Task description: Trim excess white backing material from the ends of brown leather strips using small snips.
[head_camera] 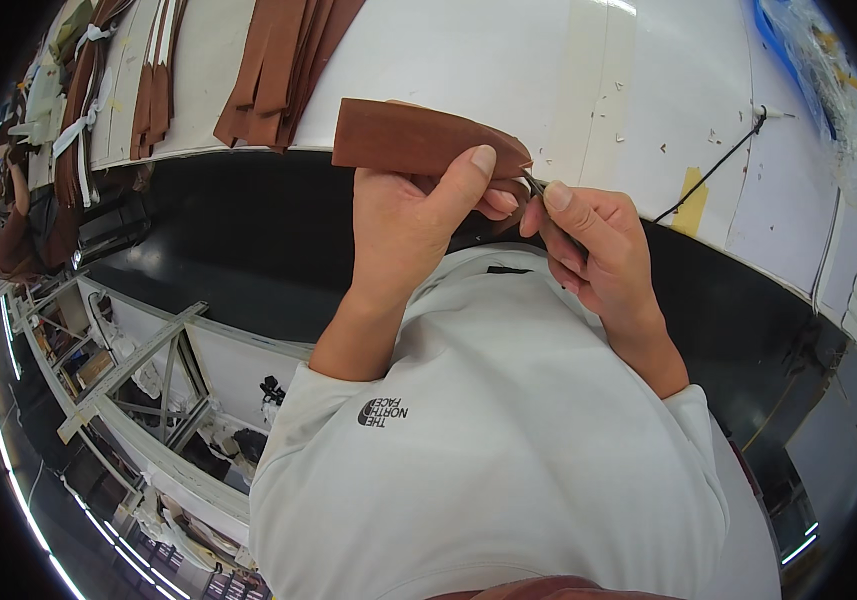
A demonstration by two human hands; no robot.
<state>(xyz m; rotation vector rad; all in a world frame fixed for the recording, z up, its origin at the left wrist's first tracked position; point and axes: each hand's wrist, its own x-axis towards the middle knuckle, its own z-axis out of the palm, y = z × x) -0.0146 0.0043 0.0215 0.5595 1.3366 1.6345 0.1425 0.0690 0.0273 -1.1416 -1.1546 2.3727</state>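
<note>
My left hand [413, 225] grips a brown strip, apparently leather [413, 139], with the thumb on top near its tapered right end and the fingers beneath. The strip is held over the table's near edge. In my right hand [597, 232] is a slim dark metal hand tool [537, 184], pinched between thumb and fingers. Its tip meets the strip's right end, where a small sliver stands up. My fingers cover most of the tool, so its exact kind cannot be told.
More brown strips [271, 75] lie on the white table [503, 45] at the upper left, some tied in bundles [72, 142]. Small scraps, yellow tape [689, 202], a white pointed tool with a black cord [773, 112] and a plastic bag [841, 82] are at right. Another person [23, 232] is far left.
</note>
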